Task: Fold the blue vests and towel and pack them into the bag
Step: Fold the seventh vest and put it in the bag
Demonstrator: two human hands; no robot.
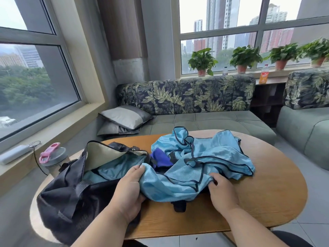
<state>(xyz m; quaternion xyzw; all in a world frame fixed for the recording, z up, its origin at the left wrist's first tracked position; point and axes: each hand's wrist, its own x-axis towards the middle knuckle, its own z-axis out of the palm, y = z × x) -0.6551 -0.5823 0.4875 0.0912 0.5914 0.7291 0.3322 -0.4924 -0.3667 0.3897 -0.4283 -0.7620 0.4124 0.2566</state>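
Light blue vests [210,157] with dark trim lie crumpled in a heap on the oval wooden table [267,193]. My left hand [128,189] grips one edge of the nearest vest [169,186] by the bag's opening. My right hand [222,191] pinches the same vest's trimmed edge on the right. The black bag [71,196] lies open on the table's left, its flap up, with light blue fabric [117,166] inside. A dark blue cloth [161,157] sits between the bag and the heap.
A grey bottle with a pink lid [53,155] stands left of the bag by the window sill. A power bank [14,154] with a cable lies on the sill. A sofa [204,120] with cushions is beyond the table.
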